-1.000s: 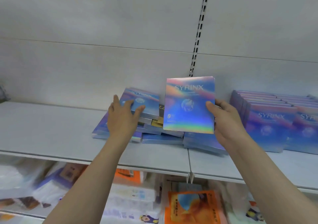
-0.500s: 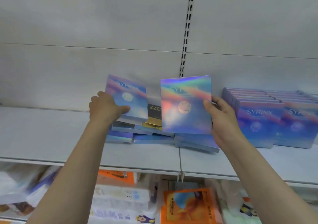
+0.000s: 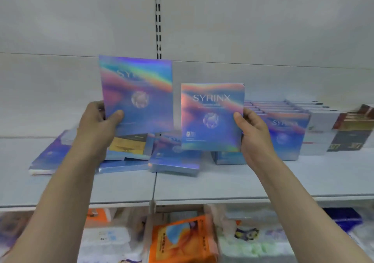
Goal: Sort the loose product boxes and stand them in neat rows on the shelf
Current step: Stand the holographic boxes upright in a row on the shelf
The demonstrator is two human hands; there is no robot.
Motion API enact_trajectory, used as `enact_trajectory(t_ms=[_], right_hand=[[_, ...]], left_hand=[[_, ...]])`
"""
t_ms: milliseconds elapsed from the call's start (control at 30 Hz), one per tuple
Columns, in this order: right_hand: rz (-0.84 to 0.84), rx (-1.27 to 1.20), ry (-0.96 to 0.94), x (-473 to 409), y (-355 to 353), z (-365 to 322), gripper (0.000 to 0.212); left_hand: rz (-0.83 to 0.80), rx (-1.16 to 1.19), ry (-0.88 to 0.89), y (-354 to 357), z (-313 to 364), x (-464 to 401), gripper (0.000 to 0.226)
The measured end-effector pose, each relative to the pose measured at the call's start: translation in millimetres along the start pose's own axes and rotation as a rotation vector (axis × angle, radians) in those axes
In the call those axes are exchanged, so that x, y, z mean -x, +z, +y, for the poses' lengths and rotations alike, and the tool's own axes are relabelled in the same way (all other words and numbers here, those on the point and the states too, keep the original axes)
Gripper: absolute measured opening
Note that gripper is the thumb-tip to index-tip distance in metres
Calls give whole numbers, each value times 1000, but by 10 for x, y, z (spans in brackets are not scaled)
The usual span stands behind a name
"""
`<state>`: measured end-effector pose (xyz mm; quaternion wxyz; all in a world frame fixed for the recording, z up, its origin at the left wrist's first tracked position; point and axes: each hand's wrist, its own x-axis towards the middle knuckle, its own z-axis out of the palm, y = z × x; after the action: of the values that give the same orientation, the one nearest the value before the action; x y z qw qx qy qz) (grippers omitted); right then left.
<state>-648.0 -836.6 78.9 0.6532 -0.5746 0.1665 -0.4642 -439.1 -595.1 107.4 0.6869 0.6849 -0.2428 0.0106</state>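
Left hand (image 3: 99,119) and right hand (image 3: 253,129), apart, each pinch an upright holographic box (image 3: 139,94) (image 3: 211,119); thumb-edge grips could slip onto pile (image 3: 162,157) beneath.

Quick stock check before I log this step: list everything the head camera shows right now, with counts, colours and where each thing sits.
held boxes: two, holographic blue-pink, upright in the air above the pile, left one, right one
loose boxes: several, count unclear, holographic blue, lying flat on the shelf
gold-black box: one, in the pile
standing rows: holographic blue, shelf right
white and dark boxes: far right, blurred
shelf: grey-white
packages: orange and white, lower shelf
left hand: grips left box
right hand: grips right box
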Motion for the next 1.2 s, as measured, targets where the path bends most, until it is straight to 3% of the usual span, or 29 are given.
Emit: enact_trajectory(t_ms=[100, 167, 233, 333, 600, 833, 967, 1033, 1200], right_hand=[[-2, 6, -6, -74, -370, -53, 21], [12, 8, -15, -112, -602, -105, 34], [33, 7, -10, -171, -870, -138, 45], [80, 20, -6, -280, -1328, -165, 15], [166, 144, -25, -456, -2291, -114, 14], [178, 188, 50, -565, -2404, 161, 20], [286, 429, 24, -624, -2380, 213, 27], [340, 598, -29, -634, -2371, 223, 35], [310, 695, -51, -682, -2313, 283, 60]], left_hand=[[-73, 102, -14, 446, -11, 191, 27], [-96, 118, -27, 703, -12, 308, 35], [-109, 140, -39, 940, -39, 398, 30], [-135, 143, -58, 1308, -58, 561, 20], [-169, 112, -117, 2003, -195, 875, 25], [-130, 70, -164, 2254, -370, 1033, 21], [-114, 50, -179, 2314, -418, 1080, 21], [-109, 51, -191, 2338, -443, 1088, 20], [-119, 50, -197, 2409, -511, 1118, 23]])
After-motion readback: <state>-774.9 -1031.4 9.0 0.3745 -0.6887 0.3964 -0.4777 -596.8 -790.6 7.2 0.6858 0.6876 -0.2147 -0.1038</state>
